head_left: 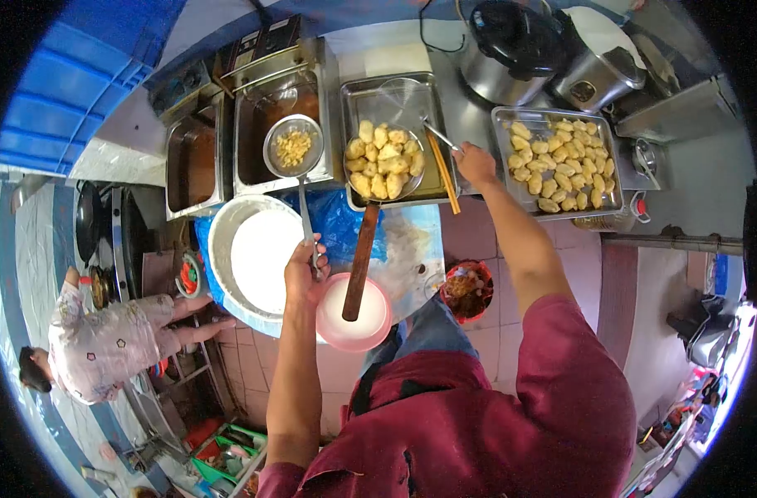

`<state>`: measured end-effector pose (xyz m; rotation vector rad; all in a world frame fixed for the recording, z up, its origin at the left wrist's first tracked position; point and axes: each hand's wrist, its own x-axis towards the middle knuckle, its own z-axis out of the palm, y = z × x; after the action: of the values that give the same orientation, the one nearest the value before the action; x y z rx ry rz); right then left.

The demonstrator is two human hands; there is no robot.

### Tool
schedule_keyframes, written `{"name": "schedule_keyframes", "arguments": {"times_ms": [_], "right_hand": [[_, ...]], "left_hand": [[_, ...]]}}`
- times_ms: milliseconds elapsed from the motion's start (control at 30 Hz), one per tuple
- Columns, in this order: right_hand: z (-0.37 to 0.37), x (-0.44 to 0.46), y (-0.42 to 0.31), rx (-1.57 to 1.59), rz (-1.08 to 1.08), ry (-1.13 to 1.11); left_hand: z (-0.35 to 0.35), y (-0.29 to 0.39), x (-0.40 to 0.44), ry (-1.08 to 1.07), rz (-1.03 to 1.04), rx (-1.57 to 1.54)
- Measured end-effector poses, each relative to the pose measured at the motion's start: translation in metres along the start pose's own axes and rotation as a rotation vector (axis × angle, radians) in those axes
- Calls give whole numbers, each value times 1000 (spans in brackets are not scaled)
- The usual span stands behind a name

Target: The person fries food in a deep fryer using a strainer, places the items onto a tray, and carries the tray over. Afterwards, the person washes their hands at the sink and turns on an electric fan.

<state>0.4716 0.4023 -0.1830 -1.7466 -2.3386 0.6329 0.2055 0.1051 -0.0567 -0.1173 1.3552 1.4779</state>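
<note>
My left hand (pixel 304 270) is wrapped around the long handle of a metal strainer (pixel 310 143). Small yellow fried bits (pixel 293 148) lie in its bowl, above the fryer's edge. My right hand (pixel 476 163) grips the metal handle of what looks like a mesh skimmer (pixel 402 98), over the far part of a steel tray (pixel 358 98). In that tray sits a wooden-handled strainer (pixel 363 261) heaped with golden fried pieces (pixel 385 158); its handle juts toward me. Long wooden chopsticks (pixel 443 170) lean on the tray's right side.
Two fryer wells (pixel 192 170) stand left. Below are a large white tub (pixel 262 257) of white batter or powder and a pink bowl (pixel 354 332). Another tray (pixel 557 212) of fried pieces and steel pots (pixel 511 70) are right. A person (pixel 113 344) is at left.
</note>
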Motion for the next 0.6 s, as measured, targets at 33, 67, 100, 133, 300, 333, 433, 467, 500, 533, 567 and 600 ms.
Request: {"name": "schedule_keyframes", "arguments": {"times_ms": [33,67,100,133,300,333,433,467,500,533,567,600], "right_hand": [[5,1,4,-1,28,-7],[15,5,14,-3,57,-12],[29,6,22,-14,38,88],[25,-1,16,-14,36,88],[24,-96,-55,249,-49,425],[46,-120,-63,510,-74,271],[115,-175,-111,789,148,-259],[123,-194,-133,754,218,-96],[131,-189,-146,1051,330,-403],[138,-186,-154,1343,426,-725],[127,-189,-167,1350,427,-709],[116,-195,-180,1614,556,-680]], "left_hand": [[-3,0,1,-15,-5,-3],[-4,1,1,-8,-3,-8],[-4,0,1,-21,-2,-5],[-4,1,0,-36,-2,0],[-9,-2,4,-46,8,4],[-8,-4,5,-60,7,-15],[-14,-5,9,-112,-23,-47],[-13,-4,9,-85,-23,-27],[-13,-3,9,-99,-28,-42],[-14,-2,10,-106,-29,-60],[-15,0,11,-98,-25,-21],[-17,1,12,-108,-25,-12]]}}
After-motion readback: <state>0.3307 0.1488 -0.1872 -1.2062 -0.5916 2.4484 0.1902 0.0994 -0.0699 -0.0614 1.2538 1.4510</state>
